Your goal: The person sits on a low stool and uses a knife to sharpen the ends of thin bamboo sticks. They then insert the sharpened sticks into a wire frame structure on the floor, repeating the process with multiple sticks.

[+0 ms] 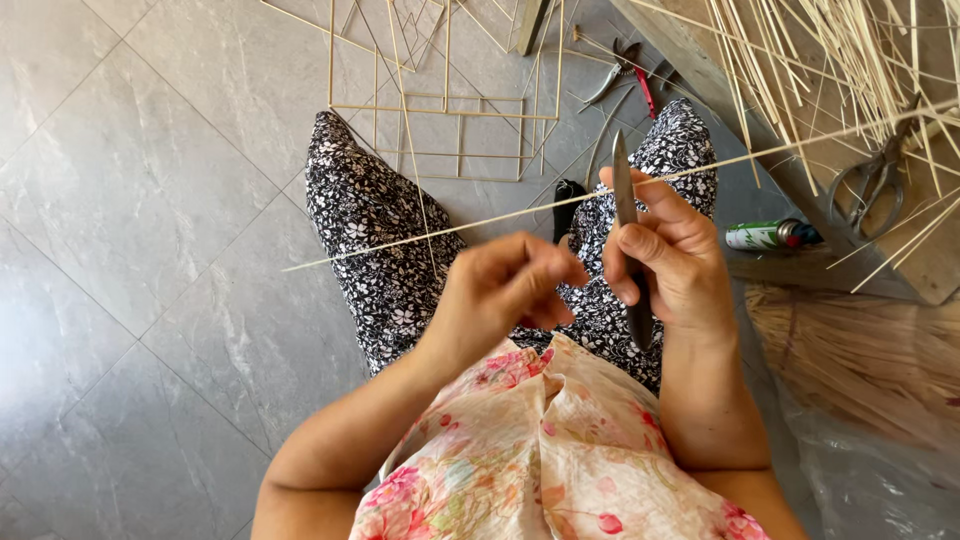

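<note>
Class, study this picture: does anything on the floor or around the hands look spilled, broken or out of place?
Nothing looks broken or spilled. The left hand pinches a long thin stick and the right hand holds a knife against it. Loose sticks, scissors and a green can lie scattered untidily.

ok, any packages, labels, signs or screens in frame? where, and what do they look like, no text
Spray can: lies on its side on the floor, right of the right hand, by the wooden board; small cylinder, green and white label, red and blue end.
No signs or screens in view.
</note>
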